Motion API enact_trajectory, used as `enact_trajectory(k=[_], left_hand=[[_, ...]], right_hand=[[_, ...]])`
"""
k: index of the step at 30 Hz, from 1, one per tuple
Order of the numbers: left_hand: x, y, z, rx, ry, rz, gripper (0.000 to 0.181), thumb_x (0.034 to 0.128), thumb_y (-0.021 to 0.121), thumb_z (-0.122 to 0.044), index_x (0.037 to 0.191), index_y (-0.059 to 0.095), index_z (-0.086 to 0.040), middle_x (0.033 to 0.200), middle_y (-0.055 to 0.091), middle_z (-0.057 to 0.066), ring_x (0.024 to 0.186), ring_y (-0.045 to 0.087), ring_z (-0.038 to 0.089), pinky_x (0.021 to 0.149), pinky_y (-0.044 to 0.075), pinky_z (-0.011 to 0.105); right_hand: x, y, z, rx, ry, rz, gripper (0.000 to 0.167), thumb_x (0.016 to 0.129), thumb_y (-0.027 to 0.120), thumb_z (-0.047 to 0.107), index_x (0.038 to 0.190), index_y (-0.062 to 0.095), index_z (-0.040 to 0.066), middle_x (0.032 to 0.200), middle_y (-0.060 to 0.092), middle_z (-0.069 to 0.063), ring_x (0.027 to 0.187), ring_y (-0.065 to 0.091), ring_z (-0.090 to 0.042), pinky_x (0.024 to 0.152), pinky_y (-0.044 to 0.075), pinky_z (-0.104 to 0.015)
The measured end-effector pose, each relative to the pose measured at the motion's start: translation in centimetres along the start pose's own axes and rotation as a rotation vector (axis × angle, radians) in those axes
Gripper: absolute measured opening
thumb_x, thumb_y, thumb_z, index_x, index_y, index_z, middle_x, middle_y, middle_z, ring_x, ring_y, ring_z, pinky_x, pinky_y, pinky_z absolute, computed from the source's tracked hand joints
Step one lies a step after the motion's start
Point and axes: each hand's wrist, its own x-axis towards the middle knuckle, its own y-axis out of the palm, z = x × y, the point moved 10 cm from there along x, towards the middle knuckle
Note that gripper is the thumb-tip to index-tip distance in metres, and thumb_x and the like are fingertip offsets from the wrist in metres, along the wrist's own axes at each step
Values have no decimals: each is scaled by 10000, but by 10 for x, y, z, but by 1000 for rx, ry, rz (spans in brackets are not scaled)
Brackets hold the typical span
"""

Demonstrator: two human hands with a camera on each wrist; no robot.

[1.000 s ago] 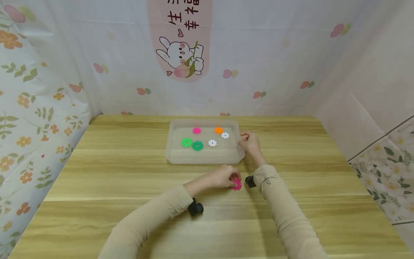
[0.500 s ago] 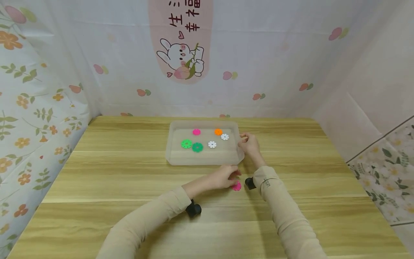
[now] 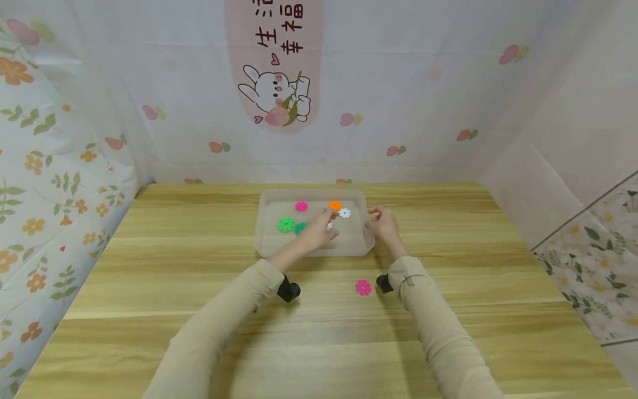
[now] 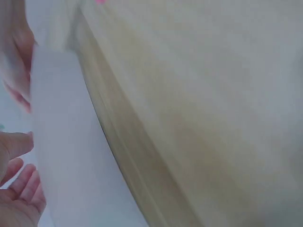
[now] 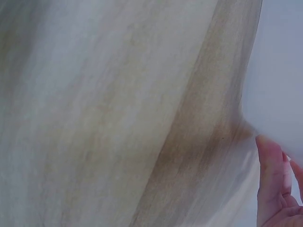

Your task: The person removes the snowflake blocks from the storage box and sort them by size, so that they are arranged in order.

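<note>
Hovering over the translucent tray (image 3: pixel 349 250), fingers parted, our left hand (image 3: pixel 315 231) is near a white snowflake disc (image 3: pixel 345 213) inside; our right hand (image 3: pixel 385 223) grips the tray's end. Picking seems underway, calling for a light pinch.

**Even head view, hazy wrist views**

Head view: fairly bright, light diffuse. Pale sheen on the near middle of the desk (image 3: pixel 339 332); soft shadows beside both sleeves (image 3: pixel 441 327). Near pink disc (image 3: pixel 363 287) readable to its notches. Both wrist views dimmer, milky, low in contrast, cool-tinted; wood grain smeared. Right one darkens in its upper left corner.
</note>
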Motion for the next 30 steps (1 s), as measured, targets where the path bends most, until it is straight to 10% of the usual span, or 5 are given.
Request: enact_trajectory(k=[11, 21, 30], left_hand=[[14, 5, 40, 218, -241, 167, 371, 860, 617, -147, 1153, 506, 52, 1232, 446, 192, 1132, 439, 273, 1003, 398, 337], [30, 10, 51, 281, -269, 188, 271, 787, 692, -99, 973, 552, 39, 1252, 447, 222, 1195, 420, 310, 1000, 404, 347], [36, 7, 38, 218, -163, 136, 303, 748, 704, 6, 986, 518, 8, 931, 562, 119, 853, 488, 215, 820, 460, 312]], right_hand=[[-3, 5, -2, 25, 1, 4, 398, 771, 511, -14, 1166, 556, -9, 894, 589, -133, 669, 503, -133, 503, 402, -178], [-3, 6, -5, 32, 9, -7, 391, 771, 518, -19, 1159, 565, 2, 827, 562, -83, 674, 489, -133, 510, 386, -184], [1, 2, -2, 21, 4, -5, 393, 777, 516, -5, 1168, 553, 5, 867, 578, -106, 699, 513, -150, 527, 394, -186]])
